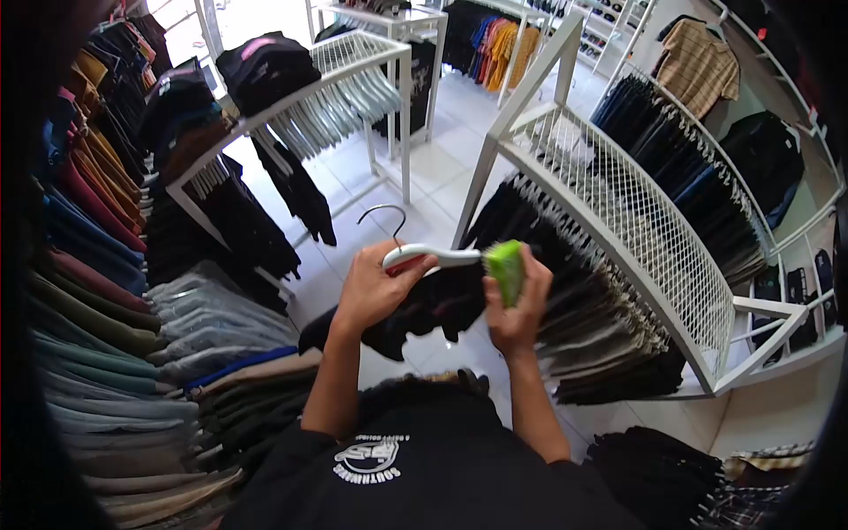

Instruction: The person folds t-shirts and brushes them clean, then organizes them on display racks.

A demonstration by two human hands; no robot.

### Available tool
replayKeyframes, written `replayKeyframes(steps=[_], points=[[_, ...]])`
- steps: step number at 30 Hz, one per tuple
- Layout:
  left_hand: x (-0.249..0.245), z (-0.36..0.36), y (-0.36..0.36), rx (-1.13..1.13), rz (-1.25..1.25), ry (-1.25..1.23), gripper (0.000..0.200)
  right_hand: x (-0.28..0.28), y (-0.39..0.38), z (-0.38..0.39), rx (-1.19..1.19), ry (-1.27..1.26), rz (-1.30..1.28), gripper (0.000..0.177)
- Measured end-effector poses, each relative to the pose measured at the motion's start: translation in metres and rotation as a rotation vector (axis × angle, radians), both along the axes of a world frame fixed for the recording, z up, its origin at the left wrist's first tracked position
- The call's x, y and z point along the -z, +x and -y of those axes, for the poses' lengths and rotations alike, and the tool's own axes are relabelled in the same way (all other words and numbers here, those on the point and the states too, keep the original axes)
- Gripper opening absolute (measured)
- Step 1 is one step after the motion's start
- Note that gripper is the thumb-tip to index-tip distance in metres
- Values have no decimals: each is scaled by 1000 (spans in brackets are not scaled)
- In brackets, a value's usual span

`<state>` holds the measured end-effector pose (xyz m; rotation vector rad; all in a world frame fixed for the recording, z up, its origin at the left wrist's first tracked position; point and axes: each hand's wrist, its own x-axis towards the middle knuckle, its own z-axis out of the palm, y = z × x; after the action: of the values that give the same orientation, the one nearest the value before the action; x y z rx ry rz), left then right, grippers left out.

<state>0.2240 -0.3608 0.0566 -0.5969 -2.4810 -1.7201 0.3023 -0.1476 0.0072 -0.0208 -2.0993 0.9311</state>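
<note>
White hanger (455, 257), metal-hooked, gripped in the closed left hand (382, 287); green brush (504, 273), apparently bristled, clasped in the right hand (518, 305), against the hanger's end.

Shop w/ shiny white tile floor (446, 166). White metal rack w/ mesh top (654, 208) on the right, dark clothes under it. Rows of coloured clothes (97, 203) on the left. Bright light thru tall glass windows (252, 19) at the back.

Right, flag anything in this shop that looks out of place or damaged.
Nothing looks spilled or damaged. One oddity: the rack beyond the left hand holds a row of seemingly bare hangers, while clothes hang packed together on the left.
</note>
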Motion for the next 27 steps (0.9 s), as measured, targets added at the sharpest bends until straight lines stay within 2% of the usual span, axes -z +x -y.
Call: replayKeyframes(steps=[1, 3, 5, 7, 9, 11, 13, 14, 15, 17, 18, 19, 20, 21, 23, 24, 27], points=[[0, 1, 7, 1, 24, 0, 35, -3, -2, 7, -85, 55, 14, 64], [-11, 5, 7, 5, 13, -114, 35, 15, -20, -1, -76, 62, -10, 58], [-2, 15, 3, -1, -68, -93, 34, 47, -40, -32, 246, -32, -123, 57], [6, 24, 3, -3, -77, -85, 33, 81, -42, -70, 429, -139, 196, 56], [4, 27, 4, -6, -40, -95, 26, 80, -31, -80, 462, -91, 91, 58], [7, 26, 8, 64, -12, -29, 17, 48, -19, -61, 392, -145, 72, 57], [11, 24, 7, 98, -17, -69, 20, 15, -12, -29, 200, -90, 18, 58], [14, 20, 6, 108, -98, -73, 21, 6, -9, -15, 76, -111, 38, 61], [17, 18, 6, 119, -181, -78, 22, 1, -7, -4, -8, 8, 38, 65], [19, 18, 8, 147, -221, -63, 24, -1, -6, 10, -120, 25, 128, 64], [18, 22, 9, 130, -240, -134, 28, 8, -11, 5, -46, 37, 152, 65], [17, 25, 10, 112, -261, -205, 32, 30, -22, -10, 20, 49, 60, 64], [22, 26, 10, 81, -382, -183, 25, 55, -33, -30, 136, 9, 96, 63], [23, 28, 11, 76, -382, -182, 25, 74, -39, -50, 248, -29, 133, 62], [25, 38, 12, 56, -416, -198, 24, 94, -29, -81, 366, -80, 365, 60], [31, 46, 12, 71, -379, -271, 47, 91, -24, -86, 386, -94, 336, 58], [32, 46, 15, 65, -427, -370, 54, 47, -14, -63, 287, -86, 215, 58]])
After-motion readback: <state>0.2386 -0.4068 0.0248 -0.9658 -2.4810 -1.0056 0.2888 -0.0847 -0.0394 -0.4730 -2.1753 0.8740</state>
